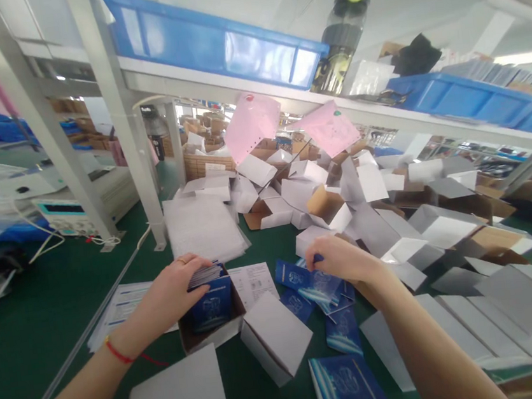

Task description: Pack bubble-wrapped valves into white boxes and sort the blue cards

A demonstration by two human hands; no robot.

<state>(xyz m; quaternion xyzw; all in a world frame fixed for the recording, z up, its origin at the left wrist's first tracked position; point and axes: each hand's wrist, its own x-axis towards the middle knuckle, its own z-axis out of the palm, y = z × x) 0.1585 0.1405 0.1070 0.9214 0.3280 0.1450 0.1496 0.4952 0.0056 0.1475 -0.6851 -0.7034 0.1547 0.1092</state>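
My left hand (183, 290) is at an open box (215, 340) filled with blue booklets (212, 303), its fingers and thumb closed on the booklets at the box's left side. To the right, my right hand (333, 258) is pinched over a loose pile of blue booklets (342, 328); a bit of blue shows at its fingertips. Between the hands lie a white printed sheet (258, 277) and a closed white box (278, 336). A thicker blue booklet (347, 385) rests near the front edge.
Many open white boxes (399, 235) are heaped at the back and right. A stack of white sheets (202, 226) lies behind my left hand. Another white box (176, 398) sits in front. Metal posts (116, 114) hold a shelf with blue bins (213, 36) overhead.
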